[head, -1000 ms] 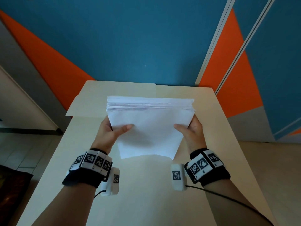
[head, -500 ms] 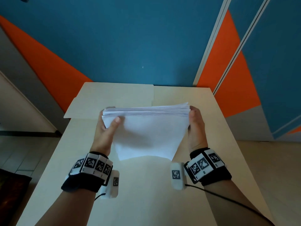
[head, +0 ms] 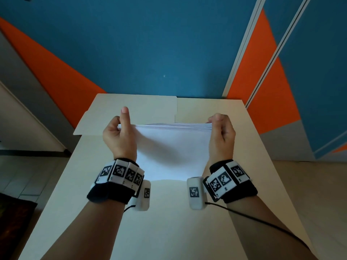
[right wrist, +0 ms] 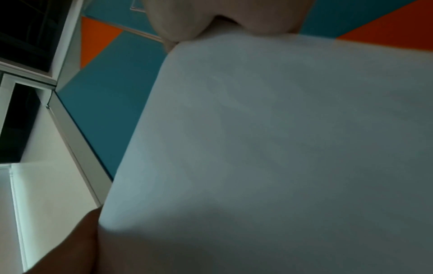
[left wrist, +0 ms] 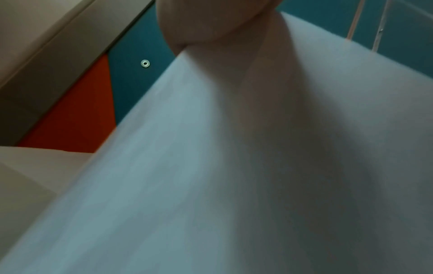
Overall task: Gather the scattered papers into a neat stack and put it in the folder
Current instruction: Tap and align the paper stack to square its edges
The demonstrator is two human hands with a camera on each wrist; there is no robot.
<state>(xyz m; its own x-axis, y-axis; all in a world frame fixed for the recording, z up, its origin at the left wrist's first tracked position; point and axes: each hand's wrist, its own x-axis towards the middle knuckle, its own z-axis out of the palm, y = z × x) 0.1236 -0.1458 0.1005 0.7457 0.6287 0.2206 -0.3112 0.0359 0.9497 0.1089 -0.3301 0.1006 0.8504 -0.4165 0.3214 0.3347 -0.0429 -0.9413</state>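
The paper stack (head: 172, 147) stands on edge on the table (head: 169, 231), its lower edge on the surface. The left hand (head: 119, 136) grips the stack's upper left corner, thumb raised. The right hand (head: 221, 136) grips the upper right corner. The open folder (head: 142, 107) lies flat at the table's far left, behind the stack.

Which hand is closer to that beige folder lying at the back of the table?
Left. The left hand, gripping the paper stack, overlaps the folder's near edge; the right hand, holding the stack's other side, sits beyond the folder's right edge.
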